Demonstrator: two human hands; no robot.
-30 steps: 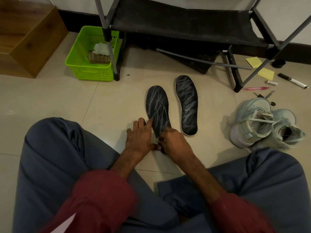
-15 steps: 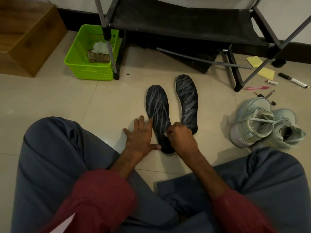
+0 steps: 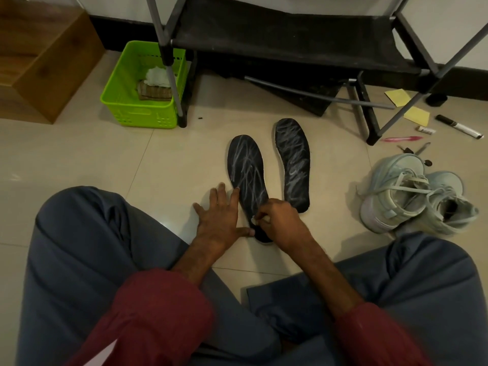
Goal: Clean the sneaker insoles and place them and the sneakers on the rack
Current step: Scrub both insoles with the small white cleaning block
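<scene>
Left insole (image 3: 245, 167) lies flat on the floor (image 3: 163, 159) before the seated person's crossed legs, black and scrawled with white marks. Right insole (image 3: 293, 159) lies just beside it, apart and set slightly farther off, marked the same way. The left hand (image 3: 220, 220) rests palm down on the tiles with straight, spread fingers; its forefinger and thumb tip touch the left insole's edge. The right hand (image 3: 281, 224) is curled over the heel end of that insole and pinches a small white piece (image 3: 254, 220) against it; what the piece is cannot be told. Pale sneakers (image 3: 412, 194) sit together on the floor to the right, well apart from the insoles. The rack (image 3: 290, 35) stands beyond, by the wall. A green basket (image 3: 137, 112) holding cloths sits at its left leg. A marker (image 3: 459, 126) and yellow notes (image 3: 417, 115) lie at its right.
</scene>
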